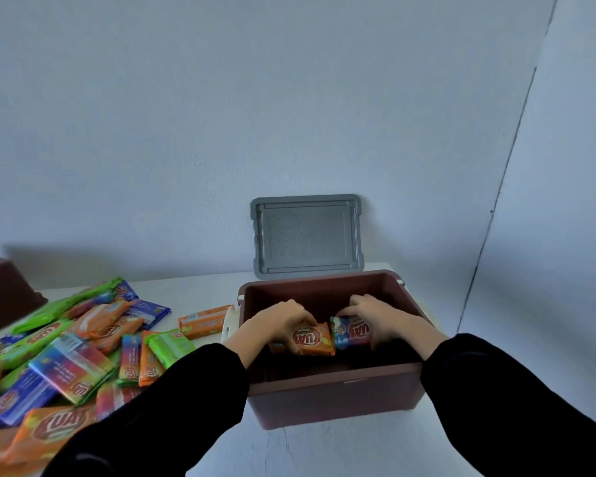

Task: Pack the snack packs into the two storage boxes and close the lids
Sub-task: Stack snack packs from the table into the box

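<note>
White table (pixel 200 294), brown box (pixel 334 394): left hand (pixel 279 321) fingers (pixel 303 317) hold orange pack (pixel 312 339), right hand (pixel 375 315) red-blue pack (pixel 353 333).

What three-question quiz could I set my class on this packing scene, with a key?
1. True or false: the grey lid stands propped behind the open brown box.
2. Multiple choice: the pack that the left hand grips inside the box is A green, B orange, C purple.
3. Fill the gap: the red-and-blue pack is gripped by the ____ hand.
Key: 1 true; 2 B, the orange pack; 3 the right hand.
</note>
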Action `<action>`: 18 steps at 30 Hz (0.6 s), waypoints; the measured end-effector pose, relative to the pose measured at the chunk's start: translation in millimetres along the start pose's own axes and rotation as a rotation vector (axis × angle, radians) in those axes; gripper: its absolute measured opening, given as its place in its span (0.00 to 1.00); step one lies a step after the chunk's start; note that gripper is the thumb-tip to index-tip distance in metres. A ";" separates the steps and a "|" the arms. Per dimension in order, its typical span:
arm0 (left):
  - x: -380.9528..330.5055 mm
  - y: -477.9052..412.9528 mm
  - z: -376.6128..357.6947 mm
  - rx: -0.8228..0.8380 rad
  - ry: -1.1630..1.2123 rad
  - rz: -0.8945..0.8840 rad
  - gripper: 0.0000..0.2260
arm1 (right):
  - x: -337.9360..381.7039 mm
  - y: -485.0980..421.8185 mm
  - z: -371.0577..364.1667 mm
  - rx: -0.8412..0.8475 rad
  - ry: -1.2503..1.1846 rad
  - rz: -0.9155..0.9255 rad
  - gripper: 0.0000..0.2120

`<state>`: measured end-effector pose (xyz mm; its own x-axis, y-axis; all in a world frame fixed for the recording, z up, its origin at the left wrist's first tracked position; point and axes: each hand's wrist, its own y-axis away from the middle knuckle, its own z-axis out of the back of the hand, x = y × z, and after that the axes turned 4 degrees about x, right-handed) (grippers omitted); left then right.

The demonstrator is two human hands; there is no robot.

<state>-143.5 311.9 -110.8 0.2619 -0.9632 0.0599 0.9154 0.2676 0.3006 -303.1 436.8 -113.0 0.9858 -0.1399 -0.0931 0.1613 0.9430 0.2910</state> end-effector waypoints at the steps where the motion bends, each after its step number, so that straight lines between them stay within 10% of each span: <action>1: -1.8 -1.2 -0.6 0.021 -0.049 -0.006 0.31 | 0.1 -0.7 -1.8 0.007 0.006 0.003 0.40; 18: -6.0 -5.1 -5.7 0.034 -0.272 -0.065 0.30 | 1.5 -7.6 -10.8 0.039 -0.008 -0.006 0.28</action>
<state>-148.0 316.4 -118.1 0.1077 -0.9506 0.2912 0.9157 0.2089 0.3433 -303.4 432.6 -125.6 0.9850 -0.1484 -0.0877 0.1692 0.9297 0.3273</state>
